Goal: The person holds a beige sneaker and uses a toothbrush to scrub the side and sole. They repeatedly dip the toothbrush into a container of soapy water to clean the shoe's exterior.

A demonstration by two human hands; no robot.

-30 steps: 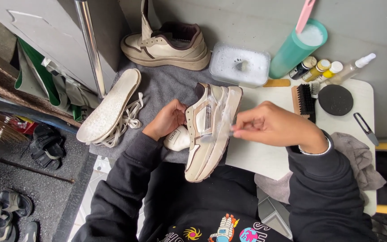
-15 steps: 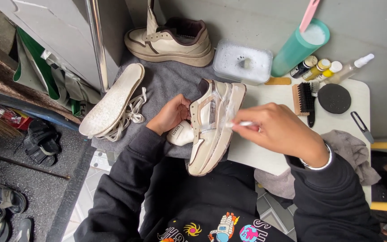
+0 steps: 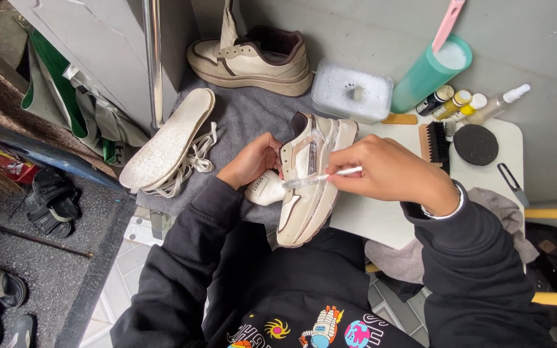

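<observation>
A cream sneaker [image 3: 311, 187] with brown trim lies on its side over my lap and the grey towel [image 3: 246, 116]. My left hand [image 3: 253, 160] grips it at the tongue and opening. My right hand [image 3: 388, 173] pinches a small clear-handled brush [image 3: 320, 178], whose tip rests on the shoe's side panel. The second sneaker [image 3: 253, 58] stands upright at the far edge of the towel. A white insole [image 3: 169, 138] and loose laces [image 3: 195, 161] lie to the left.
On the white table [image 3: 369, 219] sit a foamy plastic tub [image 3: 352, 90], a teal cup with a pink handle [image 3: 430, 71], small bottles [image 3: 459, 103], a black-bristled brush [image 3: 436, 142], a round black lid [image 3: 476, 144] and a grey cloth [image 3: 501, 206]. Sandals [image 3: 49, 200] lie on the dark floor at left.
The view has shifted slightly. My right hand has moved the small brush along the sneaker's side, while my left hand keeps its hold on the shoe.
</observation>
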